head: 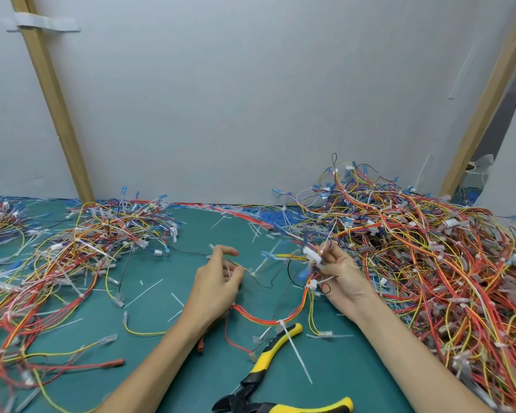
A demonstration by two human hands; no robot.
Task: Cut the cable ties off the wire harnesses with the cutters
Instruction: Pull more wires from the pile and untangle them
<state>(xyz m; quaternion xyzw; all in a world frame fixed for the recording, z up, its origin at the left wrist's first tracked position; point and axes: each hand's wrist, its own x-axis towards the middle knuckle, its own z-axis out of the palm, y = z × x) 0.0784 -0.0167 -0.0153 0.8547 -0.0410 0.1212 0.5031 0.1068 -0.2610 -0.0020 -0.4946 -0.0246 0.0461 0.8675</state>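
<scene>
Red, orange and yellow wire harness (303,302) hangs between both hands above the green rubber mat (167,368), in the head view. The right hand (340,269) grips its blurred white connector end. The left hand (218,278) is curled, pinching a thin strand of it.

A white plastic cable tie (295,350) binds the bundle low down, and its long tail lies across a handle of the yellow-and-black-handled steel cutters (262,363). The cutters rest unheld on the mat near the lower edge.

Risks, as I judge them:
- Lifting the cutters may drag that tail and pull the harness askew.
- The tie sits tight on the wires, so a careless bite could nick the insulation.
- The big tangled heap of harnesses (429,248) lies just beside the right hand, and its loops may snag.
</scene>
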